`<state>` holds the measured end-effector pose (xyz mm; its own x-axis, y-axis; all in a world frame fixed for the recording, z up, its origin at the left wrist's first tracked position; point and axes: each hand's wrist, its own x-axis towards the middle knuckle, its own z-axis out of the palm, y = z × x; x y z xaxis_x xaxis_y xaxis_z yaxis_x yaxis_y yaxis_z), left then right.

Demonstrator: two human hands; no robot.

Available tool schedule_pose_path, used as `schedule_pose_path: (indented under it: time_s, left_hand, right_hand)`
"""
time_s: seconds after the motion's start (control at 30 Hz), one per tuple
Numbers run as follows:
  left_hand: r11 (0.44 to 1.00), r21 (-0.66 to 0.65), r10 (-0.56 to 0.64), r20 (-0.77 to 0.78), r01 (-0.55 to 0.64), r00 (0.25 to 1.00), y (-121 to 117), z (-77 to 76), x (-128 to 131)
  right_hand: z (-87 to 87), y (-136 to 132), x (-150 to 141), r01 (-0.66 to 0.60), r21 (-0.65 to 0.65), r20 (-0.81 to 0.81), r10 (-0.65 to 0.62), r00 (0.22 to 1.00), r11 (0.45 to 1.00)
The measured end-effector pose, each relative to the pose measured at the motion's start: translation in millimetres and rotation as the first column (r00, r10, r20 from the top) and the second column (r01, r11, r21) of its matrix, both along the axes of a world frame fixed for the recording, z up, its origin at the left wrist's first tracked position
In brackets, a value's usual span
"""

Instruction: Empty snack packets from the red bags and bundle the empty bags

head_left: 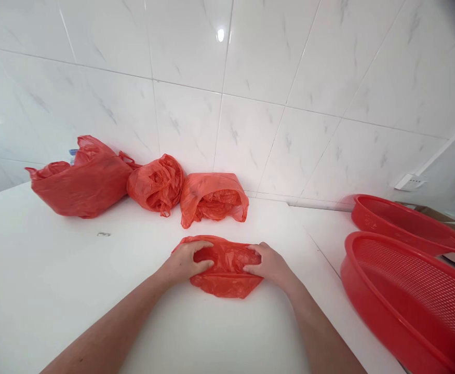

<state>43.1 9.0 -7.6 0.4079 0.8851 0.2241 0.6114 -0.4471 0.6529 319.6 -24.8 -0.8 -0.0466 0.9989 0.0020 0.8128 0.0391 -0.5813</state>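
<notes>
A red plastic bag [227, 285] lies on the white table in front of me, its mouth spread wide and its thin film crumpled inside. My left hand [188, 261] grips the bag's left end, thumb and index finger curved apart over the mouth. At the right end my right hand [267, 262] holds it in the same way, thumb toward me and fingers on the far side. The lower fingers of both hands are hidden.
Along the tiled wall stand a full red bag [83, 182], a bundled red bag [155, 184] and a folded-over red bag [215, 197]. Two red plastic baskets [367, 291] are at the right. A small scrap [103, 234] lies on the white table [48, 291]. A power socket [410, 182] is on the wall.
</notes>
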Motion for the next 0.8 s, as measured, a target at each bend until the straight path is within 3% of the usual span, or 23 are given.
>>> schedule_pose_path:
  time_s: [0.1, 0.2, 0.3, 0.37, 0.43, 0.57, 0.7, 0.8]
  left_hand:
    - [0.98, 0.165, 0.106, 0.028, -0.11, 0.994, 1.5, 1.1, 0.8]
    - [0.926, 0.375, 0.06, -0.018, -0.049, 0.998, -0.3, 0.8, 4.8]
    - [0.898, 0.435, 0.0, -0.152, 0.066, 0.988, -3.1, -6.3, 10.7]
    - [0.922, 0.378, 0.005, -0.238, 0.088, 0.971, -4.0, -13.0, 13.3]
    - [0.941, 0.329, 0.008, -0.27, 0.084, 0.963, -3.9, -17.4, 13.6]
    - [0.913, 0.407, 0.04, -0.15, 0.025, 0.988, 0.1, -14.5, 9.9]
    - [0.834, 0.548, 0.068, 0.002, -0.058, 0.998, 6.2, -9.4, 5.9]
    - [0.759, 0.636, 0.138, 0.057, -0.142, 0.989, 7.3, -8.4, 3.9]
  right_hand:
    - [1.3, -0.6, -2.8, -0.016, 0.197, 0.043, 0.007, 0.999, 0.98]
    - [-4.1, 1.7, -12.6, -0.064, 0.391, 0.173, -0.005, 0.985, 0.918]
    - [-16.1, 5.4, -23.9, -0.144, 0.288, 0.286, 0.059, 0.957, 0.947]
    - [-22.2, 6.8, -28.3, -0.182, 0.168, 0.303, 0.125, 0.945, 0.969]
    - [-23.2, 6.3, -29.1, -0.21, 0.155, 0.279, 0.161, 0.947, 0.965]
    - [-13.4, 1.0, -25.4, -0.197, 0.364, 0.237, 0.114, 0.965, 0.91]
    - [-4.1, -4.0, -18.1, -0.084, 0.565, 0.188, -0.029, 0.982, 0.821]
    - [-3.1, -5.2, -8.7, 0.033, 0.617, 0.13, -0.143, 0.981, 0.786]
